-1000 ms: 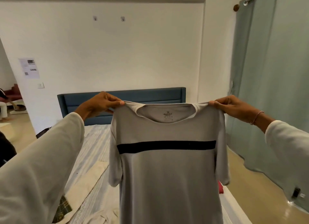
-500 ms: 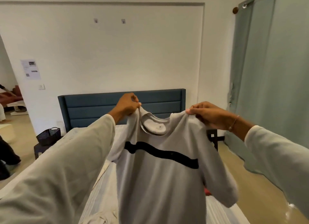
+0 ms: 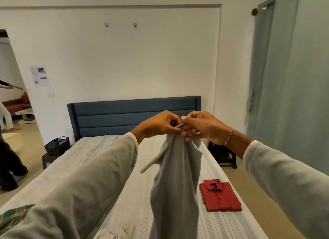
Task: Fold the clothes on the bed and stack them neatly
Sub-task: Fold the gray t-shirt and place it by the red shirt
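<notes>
A grey T-shirt (image 3: 175, 181) hangs in the air over the bed (image 3: 99, 160), folded lengthwise so its two shoulders meet at the top. My left hand (image 3: 161, 123) and my right hand (image 3: 201, 126) are side by side above it, each pinching the shirt's top edge. One sleeve sticks out to the left below my left hand. A folded red shirt (image 3: 219, 195) lies flat on the bed's right side. A checked green garment (image 3: 14, 216) shows at the lower left, and a crumpled pale garment (image 3: 115, 230) lies at the bottom edge, partly hidden by the T-shirt.
The blue headboard (image 3: 133, 114) stands against the white wall. A black basket (image 3: 57, 145) sits on a small table left of the bed; a dark stool (image 3: 226, 157) stands on its right. A green curtain (image 3: 292, 87) hangs at right. A person stands at the far left (image 3: 7, 160).
My hands have come together from wide apart, folding the spread T-shirt in half lengthwise. The view has tilted down, uncovering the red shirt.
</notes>
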